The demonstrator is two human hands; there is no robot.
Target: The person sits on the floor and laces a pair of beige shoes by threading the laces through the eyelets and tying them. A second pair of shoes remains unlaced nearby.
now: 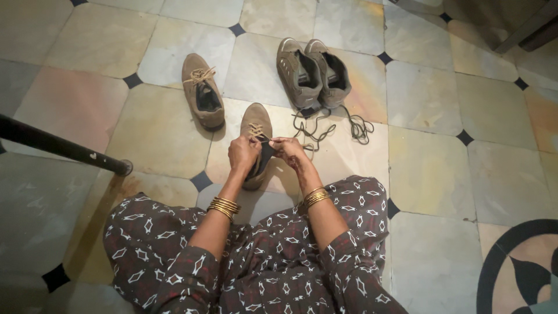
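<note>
A tan suede shoe (256, 119) lies on the tiled floor in front of my knees, toe pointing away. My left hand (243, 153) and my right hand (288, 149) both grip its tan lace (256, 131) over the tongue, fingers pinched on the lace ends. A matching tan shoe (201, 90) with its lace tied lies to the left, a little farther off. Gold bangles ring both my wrists.
A pair of grey-brown shoes (313, 71) stands side by side farther right, their long dark laces (334, 128) loose on the floor. A dark metal bar (64, 148) juts in from the left. My patterned dark clothing covers my legs at the bottom.
</note>
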